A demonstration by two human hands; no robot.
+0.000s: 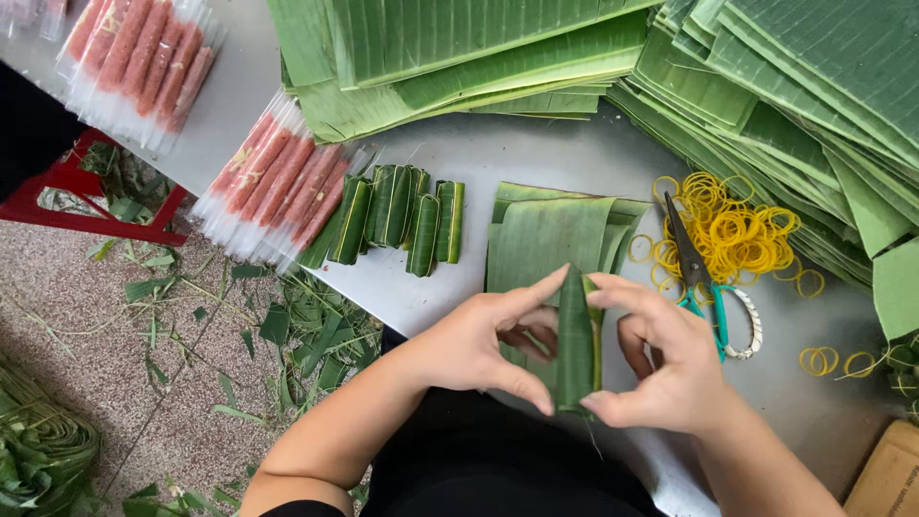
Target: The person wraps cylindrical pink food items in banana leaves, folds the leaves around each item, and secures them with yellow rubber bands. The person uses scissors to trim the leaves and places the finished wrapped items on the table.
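Head view: left hand (479,345) and right hand (661,359) are pinching one leaf roll (575,340) between fingertips, long axis running upright in frame, over bench (536,153) edge. Five finished rolls (397,218) are lying behind, one scissors (697,278), two sausage packs (273,187).

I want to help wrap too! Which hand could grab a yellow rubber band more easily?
Probably the right hand. The heap of yellow rubber bands lies on the grey metal table just beyond it, beside the teal-handled scissors. The left hand, also pinching the green leaf-wrapped roll, would have to cross over.
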